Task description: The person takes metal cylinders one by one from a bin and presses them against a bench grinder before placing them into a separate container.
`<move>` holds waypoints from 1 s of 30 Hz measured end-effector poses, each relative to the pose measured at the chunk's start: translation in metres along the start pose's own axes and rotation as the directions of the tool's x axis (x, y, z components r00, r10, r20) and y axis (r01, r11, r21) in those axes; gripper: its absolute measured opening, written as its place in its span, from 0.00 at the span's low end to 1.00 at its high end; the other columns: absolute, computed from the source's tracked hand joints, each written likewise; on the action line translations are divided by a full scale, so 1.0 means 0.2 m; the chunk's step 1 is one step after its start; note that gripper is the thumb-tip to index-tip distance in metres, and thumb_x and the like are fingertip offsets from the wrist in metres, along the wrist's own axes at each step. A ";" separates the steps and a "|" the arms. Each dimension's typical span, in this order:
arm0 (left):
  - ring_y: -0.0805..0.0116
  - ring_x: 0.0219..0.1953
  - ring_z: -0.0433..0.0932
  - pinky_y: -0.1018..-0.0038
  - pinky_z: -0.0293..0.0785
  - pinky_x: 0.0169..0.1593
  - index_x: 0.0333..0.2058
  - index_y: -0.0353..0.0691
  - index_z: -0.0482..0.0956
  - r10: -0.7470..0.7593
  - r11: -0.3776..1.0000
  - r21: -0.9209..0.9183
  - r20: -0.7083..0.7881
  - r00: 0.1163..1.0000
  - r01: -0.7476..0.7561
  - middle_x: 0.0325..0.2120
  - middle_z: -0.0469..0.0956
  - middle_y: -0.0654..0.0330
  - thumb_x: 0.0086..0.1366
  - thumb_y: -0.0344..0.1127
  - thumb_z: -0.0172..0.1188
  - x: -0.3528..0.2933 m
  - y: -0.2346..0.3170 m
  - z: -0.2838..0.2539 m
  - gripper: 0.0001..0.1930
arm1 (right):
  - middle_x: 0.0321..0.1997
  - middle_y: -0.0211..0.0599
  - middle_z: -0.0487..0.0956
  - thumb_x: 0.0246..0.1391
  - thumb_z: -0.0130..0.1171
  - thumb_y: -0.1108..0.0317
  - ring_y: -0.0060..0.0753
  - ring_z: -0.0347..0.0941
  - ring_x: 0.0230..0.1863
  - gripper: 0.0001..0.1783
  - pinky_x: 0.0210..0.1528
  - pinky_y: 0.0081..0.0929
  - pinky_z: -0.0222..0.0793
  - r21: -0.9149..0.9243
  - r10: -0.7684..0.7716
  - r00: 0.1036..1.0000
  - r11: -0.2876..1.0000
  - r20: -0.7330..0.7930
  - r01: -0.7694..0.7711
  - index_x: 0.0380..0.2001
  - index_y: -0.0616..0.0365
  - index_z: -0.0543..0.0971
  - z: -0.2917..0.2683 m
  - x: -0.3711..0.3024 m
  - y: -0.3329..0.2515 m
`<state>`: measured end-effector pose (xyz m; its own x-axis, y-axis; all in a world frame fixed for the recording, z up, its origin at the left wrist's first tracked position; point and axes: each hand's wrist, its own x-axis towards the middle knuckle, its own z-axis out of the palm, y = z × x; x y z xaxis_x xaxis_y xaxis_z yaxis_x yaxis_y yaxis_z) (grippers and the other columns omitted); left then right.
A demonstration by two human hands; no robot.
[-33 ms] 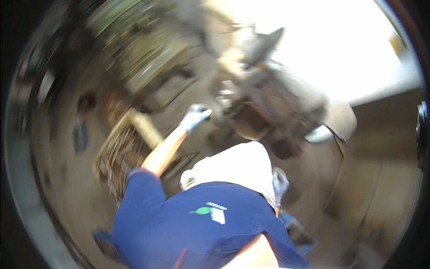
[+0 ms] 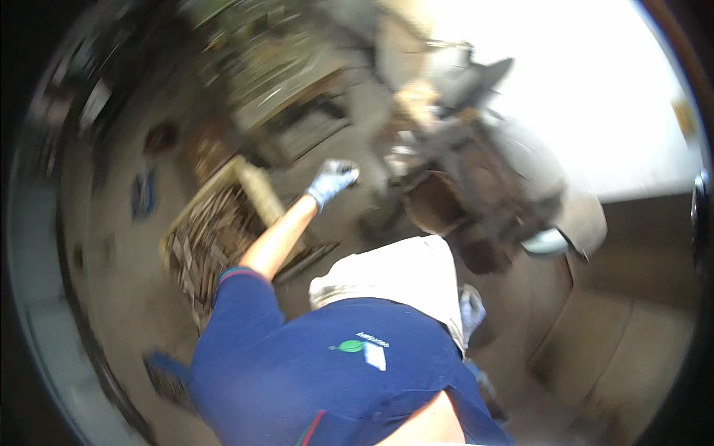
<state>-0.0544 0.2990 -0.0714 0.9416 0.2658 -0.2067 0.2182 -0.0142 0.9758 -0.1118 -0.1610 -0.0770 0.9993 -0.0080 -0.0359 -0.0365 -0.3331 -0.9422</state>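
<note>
My left hand, in a blue-and-grey work glove, is held out ahead of my body, beyond a crate of long brown strips. Its fingers look curled inward; whatever lies in them, if anything, is too blurred to name. Close by my light trousers, on the right, hangs my right hand, also gloved. The trousers and shirt partly cover that arm, and its fingers are too smeared to read. Neither hand visibly touches the crate.
A dark machine or stand with a brown bin-like part stands ahead to the right. A green-grey machine is at the far left. Blue objects lie on the floor at left. A brown panel borders the right side.
The whole view has shifted slightly, with surroundings sliding to the right and becoming a little sharper. My left hand stays extended, and my right hand stays beside the trousers.
</note>
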 end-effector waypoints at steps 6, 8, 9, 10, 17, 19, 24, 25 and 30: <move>0.66 0.27 0.79 0.73 0.80 0.33 0.32 0.33 0.77 0.003 0.982 -0.109 -0.811 0.585 -0.157 0.28 0.79 0.54 0.57 0.25 0.56 -1.07 -0.06 -0.99 0.04 | 0.39 0.38 0.77 0.57 0.55 0.60 0.27 0.73 0.39 0.18 0.43 0.24 0.70 0.079 0.368 0.888 0.912 0.274 -0.403 0.41 0.66 0.76 -0.03 -0.05 -0.27; 0.64 0.28 0.80 0.73 0.81 0.32 0.34 0.30 0.77 -0.075 0.978 -0.162 -0.866 0.493 -0.135 0.29 0.79 0.51 0.56 0.21 0.54 -1.38 -0.25 -1.18 0.07 | 0.39 0.38 0.77 0.58 0.55 0.57 0.28 0.73 0.40 0.20 0.44 0.24 0.70 -0.081 0.451 0.854 0.891 0.259 -0.446 0.42 0.65 0.75 -0.05 -0.07 -0.41; 0.64 0.28 0.80 0.72 0.81 0.32 0.34 0.29 0.77 -0.134 0.979 -0.191 -0.862 0.489 -0.067 0.29 0.79 0.51 0.55 0.21 0.54 -1.40 -0.30 -1.19 0.08 | 0.39 0.38 0.77 0.58 0.55 0.57 0.28 0.73 0.40 0.20 0.44 0.25 0.70 -0.102 0.456 0.849 0.890 0.269 -0.445 0.42 0.65 0.75 -0.02 -0.03 -0.37; 0.64 0.29 0.80 0.72 0.81 0.32 0.35 0.29 0.77 -0.194 0.975 -0.221 -0.854 0.483 0.002 0.29 0.79 0.50 0.54 0.20 0.54 -1.41 -0.36 -1.20 0.08 | 0.40 0.39 0.77 0.58 0.54 0.57 0.28 0.73 0.41 0.20 0.44 0.25 0.70 -0.122 0.462 0.843 0.887 0.276 -0.445 0.42 0.65 0.75 -0.01 0.01 -0.29; 0.57 0.40 0.78 0.71 0.72 0.47 0.42 0.37 0.78 -0.130 0.792 0.247 -0.826 0.549 0.559 0.37 0.79 0.47 0.47 0.33 0.55 -1.15 -0.50 -1.21 0.20 | 0.35 0.41 0.79 0.54 0.59 0.56 0.30 0.74 0.37 0.20 0.40 0.25 0.70 -0.220 0.432 0.858 0.898 0.278 -0.380 0.38 0.65 0.77 0.07 0.05 -0.26; 0.55 0.45 0.76 0.70 0.70 0.49 0.42 0.37 0.78 -0.080 0.794 0.298 -0.812 0.578 0.529 0.40 0.77 0.45 0.48 0.34 0.56 -1.10 -0.61 -1.25 0.20 | 0.34 0.41 0.79 0.53 0.60 0.57 0.29 0.74 0.35 0.19 0.38 0.25 0.70 -0.229 0.408 0.877 0.906 0.254 -0.355 0.37 0.65 0.78 0.09 0.07 -0.27; 0.51 0.46 0.75 0.65 0.71 0.49 0.41 0.37 0.77 -0.149 0.610 0.422 -0.770 0.620 0.671 0.40 0.76 0.46 0.52 0.34 0.55 -0.87 -0.65 -1.16 0.17 | 0.34 0.40 0.79 0.54 0.60 0.58 0.28 0.73 0.34 0.18 0.37 0.24 0.71 -0.063 0.368 0.887 0.929 0.278 -0.366 0.35 0.65 0.78 0.07 0.01 -0.29; 0.51 0.45 0.75 0.63 0.71 0.49 0.40 0.38 0.78 -0.199 0.552 0.427 -0.767 0.610 0.716 0.40 0.77 0.46 0.55 0.34 0.52 -0.83 -0.65 -1.11 0.14 | 0.34 0.39 0.79 0.54 0.60 0.59 0.28 0.73 0.34 0.17 0.38 0.24 0.71 -0.061 0.369 0.889 0.928 0.271 -0.366 0.35 0.65 0.78 0.04 0.01 -0.27; 0.52 0.40 0.78 0.59 0.74 0.43 0.34 0.40 0.79 -0.033 0.447 0.541 -0.786 0.617 0.713 0.36 0.78 0.47 0.61 0.32 0.42 -0.84 -0.80 -1.19 0.14 | 0.33 0.38 0.79 0.54 0.60 0.60 0.27 0.73 0.33 0.16 0.38 0.24 0.71 -0.010 0.379 0.876 0.919 0.298 -0.394 0.35 0.65 0.78 0.04 0.04 -0.21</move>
<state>-0.3089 0.4855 -0.1761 0.3726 0.9221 -0.1041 0.9072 -0.3384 0.2498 -0.1020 -0.1388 -0.0401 0.8605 0.1474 -0.4877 -0.4273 -0.3125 -0.8484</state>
